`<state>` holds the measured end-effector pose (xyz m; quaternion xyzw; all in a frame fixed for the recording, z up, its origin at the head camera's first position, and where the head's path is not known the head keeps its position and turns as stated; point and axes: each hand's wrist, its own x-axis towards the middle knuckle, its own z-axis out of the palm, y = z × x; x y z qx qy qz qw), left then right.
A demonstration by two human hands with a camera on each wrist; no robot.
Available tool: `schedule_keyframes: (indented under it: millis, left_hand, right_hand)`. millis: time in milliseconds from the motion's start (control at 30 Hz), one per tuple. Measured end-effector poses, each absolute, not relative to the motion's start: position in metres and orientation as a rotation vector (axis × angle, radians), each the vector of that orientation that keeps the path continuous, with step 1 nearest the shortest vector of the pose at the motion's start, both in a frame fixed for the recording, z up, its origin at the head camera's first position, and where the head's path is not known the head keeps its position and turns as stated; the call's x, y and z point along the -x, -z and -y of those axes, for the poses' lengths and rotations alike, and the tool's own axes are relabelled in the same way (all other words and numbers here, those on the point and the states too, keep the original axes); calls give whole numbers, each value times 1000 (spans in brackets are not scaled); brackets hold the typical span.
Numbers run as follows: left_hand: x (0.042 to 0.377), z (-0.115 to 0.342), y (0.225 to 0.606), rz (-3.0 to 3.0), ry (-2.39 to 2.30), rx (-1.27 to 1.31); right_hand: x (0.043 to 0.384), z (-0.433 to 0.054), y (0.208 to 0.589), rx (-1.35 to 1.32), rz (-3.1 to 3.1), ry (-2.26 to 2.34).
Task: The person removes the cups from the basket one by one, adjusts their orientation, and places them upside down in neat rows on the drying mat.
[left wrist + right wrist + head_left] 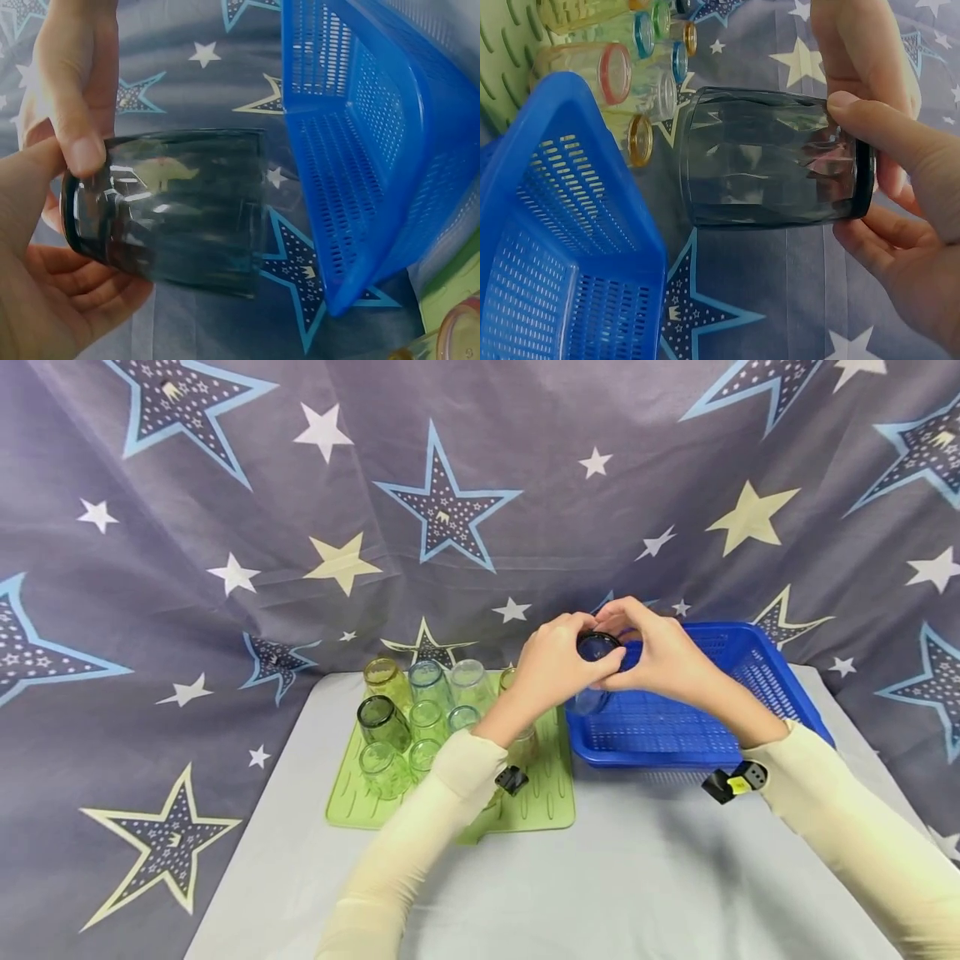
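Both hands hold a dark smoky-grey drinking glass [597, 648] at its thick-based end, near the left side of the blue basket [787, 693]. My left hand [551, 656] grips it from the left, fingers curled about the base. From the other side my right hand [648, 647] pinches the same end with thumb and fingers. In the left wrist view the smoky glass [180, 210] shows faceted sides, its thin rim pointing away from the hands. The right wrist view shows nothing inside the glass [765, 161].
Left of the basket, a light-green drying mat [555, 793] bears several coloured glasses, among them a dark green glass [383, 724], a blue glass [430, 685] and a yellow glass [386, 681]. A star-patterned curtain [540, 543] hangs behind the white table [600, 877].
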<state>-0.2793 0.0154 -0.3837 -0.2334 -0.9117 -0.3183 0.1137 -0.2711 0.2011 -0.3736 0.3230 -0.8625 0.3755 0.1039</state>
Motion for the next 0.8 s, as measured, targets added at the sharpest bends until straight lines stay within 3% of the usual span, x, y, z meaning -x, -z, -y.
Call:
schedule_keyframes:
  millis: [800]
  left_hand:
    - [270,-12,380,2685,966,605]
  right_hand:
    - [262,-170,385,-875,2445,-1026]
